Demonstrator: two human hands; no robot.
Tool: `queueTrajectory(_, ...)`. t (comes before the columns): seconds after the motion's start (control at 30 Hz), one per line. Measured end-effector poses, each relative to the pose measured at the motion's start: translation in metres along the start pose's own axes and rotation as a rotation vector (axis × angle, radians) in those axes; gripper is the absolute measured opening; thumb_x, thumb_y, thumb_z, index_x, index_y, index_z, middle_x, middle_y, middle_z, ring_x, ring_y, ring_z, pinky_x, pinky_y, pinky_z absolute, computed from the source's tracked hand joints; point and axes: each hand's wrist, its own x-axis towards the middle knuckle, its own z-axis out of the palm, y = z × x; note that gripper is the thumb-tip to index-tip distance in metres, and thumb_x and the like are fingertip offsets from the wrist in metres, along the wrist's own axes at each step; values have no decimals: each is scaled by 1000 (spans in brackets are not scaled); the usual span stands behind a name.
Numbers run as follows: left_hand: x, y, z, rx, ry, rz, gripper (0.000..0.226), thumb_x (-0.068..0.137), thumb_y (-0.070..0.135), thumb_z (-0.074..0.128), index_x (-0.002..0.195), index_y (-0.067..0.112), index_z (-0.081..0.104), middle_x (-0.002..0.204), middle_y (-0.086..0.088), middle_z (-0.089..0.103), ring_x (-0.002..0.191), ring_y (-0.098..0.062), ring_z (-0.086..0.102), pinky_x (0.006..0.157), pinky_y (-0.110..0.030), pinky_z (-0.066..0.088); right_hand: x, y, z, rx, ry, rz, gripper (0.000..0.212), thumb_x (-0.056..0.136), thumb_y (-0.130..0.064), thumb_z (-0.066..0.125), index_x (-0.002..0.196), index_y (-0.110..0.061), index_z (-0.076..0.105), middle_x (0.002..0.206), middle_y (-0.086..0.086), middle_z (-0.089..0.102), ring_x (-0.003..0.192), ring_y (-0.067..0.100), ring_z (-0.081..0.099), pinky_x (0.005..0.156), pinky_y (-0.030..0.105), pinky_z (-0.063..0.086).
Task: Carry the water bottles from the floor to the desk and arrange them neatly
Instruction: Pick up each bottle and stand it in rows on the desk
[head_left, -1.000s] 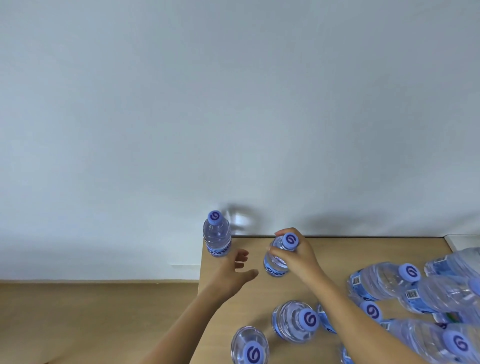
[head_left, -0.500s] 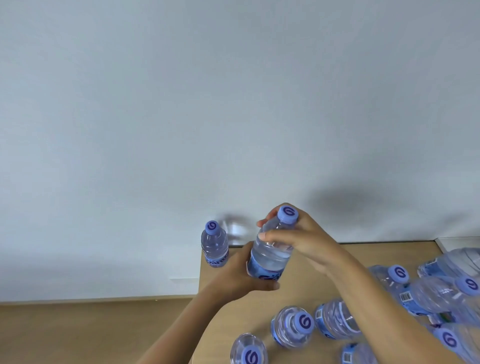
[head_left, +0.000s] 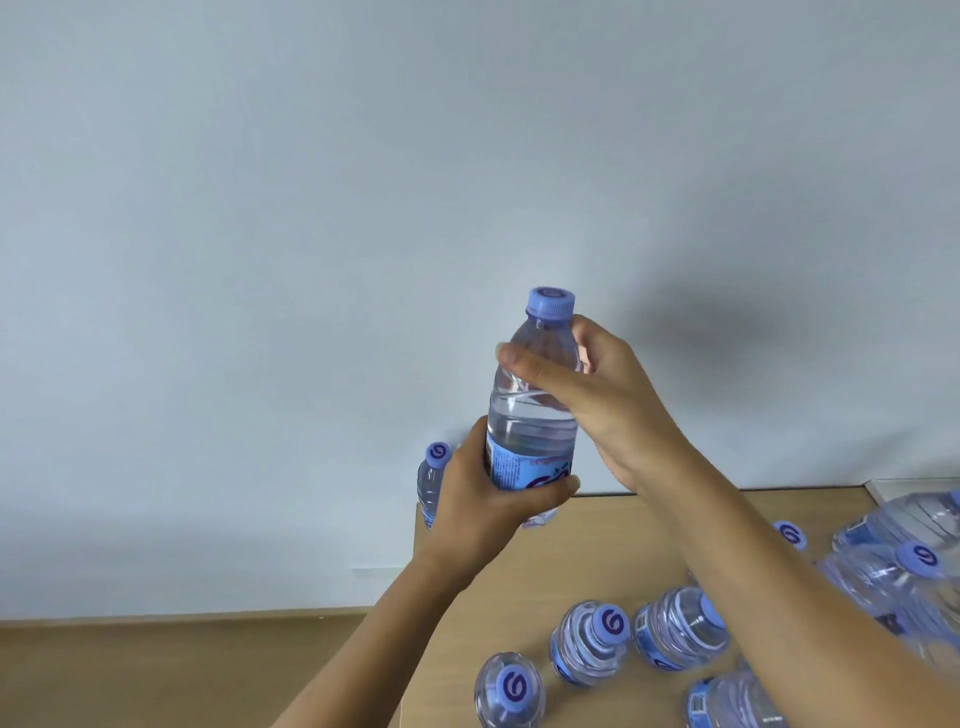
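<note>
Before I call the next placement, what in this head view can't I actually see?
- Held bottle: base hidden by left hand.
- Corner bottle: right side hidden behind that hand.
- Bottles at right: cut off by the frame edge, crossed by the right forearm, blurred.
- Floor bottles: out of view.

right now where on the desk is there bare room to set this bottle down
Bare wood along the desk back edge, between the corner bottle and the right forearm. The front and right are crowded with bottles.

Two bare forearms, no sleeves, left hand (head_left: 488, 499) and right hand (head_left: 608, 400) ungloved, ringless.
</note>
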Motion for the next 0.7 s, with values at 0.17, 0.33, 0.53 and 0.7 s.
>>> queueTrajectory(0.17,-9,17,5,-41,-15,10,46,70,10,86,108,13,60,92,-4,74,81,-19,72,61,-24,53,-10,-4,13,-39,94,-96,36,69,-32,86,94,-23,62,86,-5,73,81,16,73,75,34,58)
queueTrajectory(0.33,-19,21,9,-52,-6,18,52,68,9,87,111,16,59,97,-1,74,88,-16,73,71,-25,59,-15,-8,11,-29,93,-129,25,72,-22,82,88,-22,63,81,-2,72,76,18,72,72,33,58)
queueTrajectory(0.53,-25,24,9,-85,-74,12,59,67,11,89,115,21,56,99,1,73,89,-16,72,69,-22,57,-18,-13,5,31,12,-130,23,68,-22,81,84,-21,65,79,-1,70,72,18,71,66,29,57)
queueTrajectory(0.7,-28,28,6,-68,-80,43,56,67,14,88,113,19,56,93,-9,71,81,-31,71,68,-36,62,-17,-20,-2,149,-70,-111,25,69,-17,79,90,-13,66,84,0,69,73,12,70,63,21,54)
